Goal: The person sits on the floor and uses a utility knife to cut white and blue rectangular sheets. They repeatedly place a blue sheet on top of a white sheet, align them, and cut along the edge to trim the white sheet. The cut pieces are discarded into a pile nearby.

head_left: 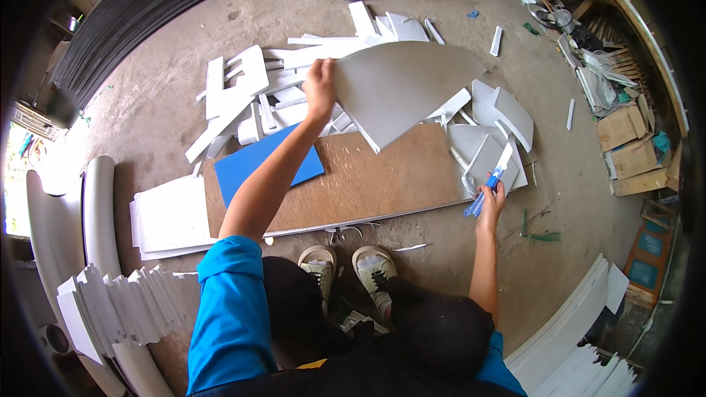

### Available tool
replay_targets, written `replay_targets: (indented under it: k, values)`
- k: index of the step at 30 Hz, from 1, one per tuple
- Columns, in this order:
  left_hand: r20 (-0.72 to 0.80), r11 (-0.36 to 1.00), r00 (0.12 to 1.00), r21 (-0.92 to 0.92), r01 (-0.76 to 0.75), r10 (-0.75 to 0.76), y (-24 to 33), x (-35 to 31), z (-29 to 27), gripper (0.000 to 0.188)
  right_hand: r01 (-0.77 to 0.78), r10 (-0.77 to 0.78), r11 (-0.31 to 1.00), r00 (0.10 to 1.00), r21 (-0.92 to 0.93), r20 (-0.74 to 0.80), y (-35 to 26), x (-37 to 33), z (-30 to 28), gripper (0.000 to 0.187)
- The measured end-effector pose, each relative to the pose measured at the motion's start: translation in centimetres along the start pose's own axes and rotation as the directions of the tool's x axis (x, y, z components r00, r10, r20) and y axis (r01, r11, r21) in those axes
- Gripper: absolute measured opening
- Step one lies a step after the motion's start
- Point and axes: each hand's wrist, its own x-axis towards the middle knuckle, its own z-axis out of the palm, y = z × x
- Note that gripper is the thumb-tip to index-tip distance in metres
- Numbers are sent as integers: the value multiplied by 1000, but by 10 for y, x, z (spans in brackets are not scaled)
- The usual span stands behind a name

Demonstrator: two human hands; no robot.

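My left hand [319, 90] is closed on the left edge of a large pale grey foam sheet [408, 88]. That sheet has a curved far edge and a pointed near corner, and it is held up above a heap of white offcuts [254, 77]. In my right hand [491, 206] is a blue utility knife [496, 179], its pale blade pointing away from me and up to the right. Between my arms lies a brown wooden board [390, 184] on white sheets, with a flat blue panel [246, 167] on its left part, partly behind my left forearm.
White cut pieces [503, 114] lie at the board's right end. Dark sheets [147, 15] are stacked at the far left, white rolls [101, 209] stand nearer left. Stacked white strips [140, 305] sit at lower left. Cardboard [629, 140] and clutter line the right wall.
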Motion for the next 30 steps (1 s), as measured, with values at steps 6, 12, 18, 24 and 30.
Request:
replay_targets:
  k: [6, 12, 18, 24, 30]
  values:
    - [92, 888, 979, -412, 205, -183, -6, -37, -52, 25, 104, -98, 986, 993, 128, -59, -36, -5, -25, 32]
    - [327, 709, 877, -518, 479, -353, -62, -90, -79, 26, 219, -205, 964, 973, 153, -105, -78, -13, -38, 33]
    - [303, 797, 788, -129, 590, -535, -133, -92, -81, 31, 162, -148, 982, 979, -100, 138, -67, -6, 3, 32]
    - [65, 890, 909, 243, 387, -413, -125, -125, -66, 54, 442, -163, 678, 869, -588, 466, 40, 22, 72, 32]
    - [-80, 928, 986, 336, 162, -143, -110, -146, -141, 43, 506, -269, 54, 837, -861, 476, 70, -8, 120, 49]
